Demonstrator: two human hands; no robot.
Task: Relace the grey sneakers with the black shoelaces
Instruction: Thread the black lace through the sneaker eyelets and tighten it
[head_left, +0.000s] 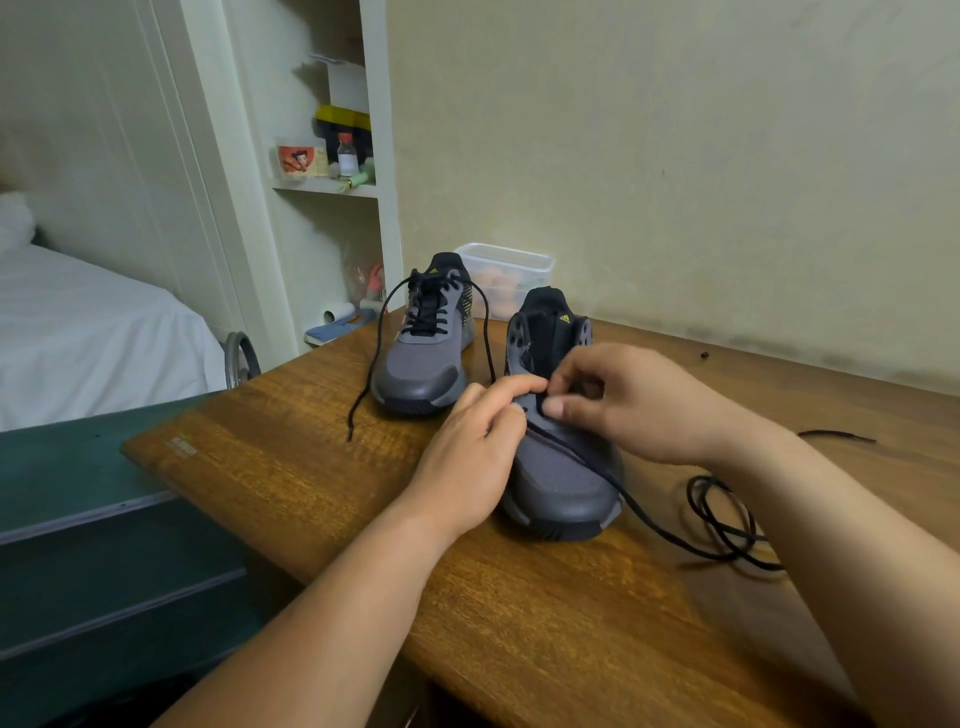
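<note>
Two grey sneakers stand on the wooden table (332, 499), toes toward me. The far left sneaker (423, 358) is laced with a black lace whose loose ends trail off to both sides. The near right sneaker (563, 467) has bare eyelets higher up. My left hand (475, 447) grips its left upper near the lowest eyelets. My right hand (631, 400) pinches the black shoelace (722, 525) at the lowest eyelets. The lace runs over the toe and lies coiled on the table to the right.
A clear plastic box (511, 275) stands behind the sneakers against the wall. A small dark object (704, 355) lies on the table at the right. A green ledge (72, 467) adjoins the table's left edge; a bed and shelves lie beyond.
</note>
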